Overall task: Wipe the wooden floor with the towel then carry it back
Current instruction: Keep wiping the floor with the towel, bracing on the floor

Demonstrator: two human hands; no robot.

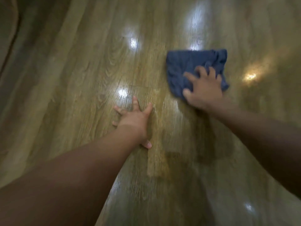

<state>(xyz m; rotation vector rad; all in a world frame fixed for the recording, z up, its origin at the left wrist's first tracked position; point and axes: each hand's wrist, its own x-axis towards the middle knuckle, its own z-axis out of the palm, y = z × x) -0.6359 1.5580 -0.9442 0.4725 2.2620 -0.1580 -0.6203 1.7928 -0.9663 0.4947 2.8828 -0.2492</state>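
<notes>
A crumpled dark blue towel (187, 66) lies flat on the glossy wooden floor (91, 66), right of centre. My right hand (203, 90) presses down on the towel's near edge, fingers spread over the cloth and bunching it. My left hand (135, 119) is planted flat on the bare floor to the left of the towel, fingers splayed, holding nothing. Both forearms reach in from the bottom of the view. The picture is blurred.
Bright reflections of ceiling lights shine on the planks around the hands. A dark edge, perhaps a wall or furniture (8, 38), runs along the far left. Bare floor spreads on all sides of the towel.
</notes>
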